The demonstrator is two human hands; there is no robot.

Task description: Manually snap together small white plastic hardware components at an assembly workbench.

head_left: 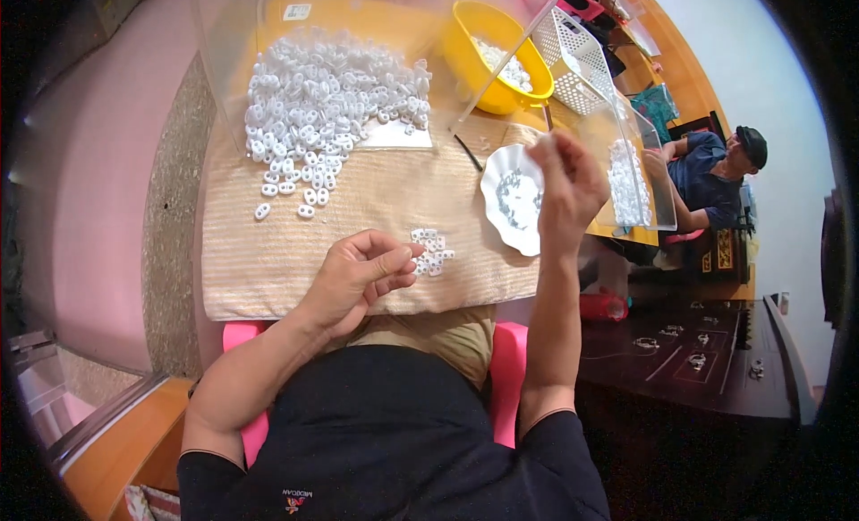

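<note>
While pinched shut on something unseen — left hand [358, 275] beside small white pieces [431, 251], right hand [565, 192] raised above.

Counts on the bench

Two hands, one yellow bowl [495, 57], one white basket [577, 60], one white dish [512, 199], two heaps of white beads, too many to count.

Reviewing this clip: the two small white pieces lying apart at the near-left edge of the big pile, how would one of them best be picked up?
Probably from straight above, in a fingertip grip across the narrow sides of the stray white piece. It lies flat on the beige mat, clear of the big pile, so fingers fit either side. The left hand is nearer.
</note>
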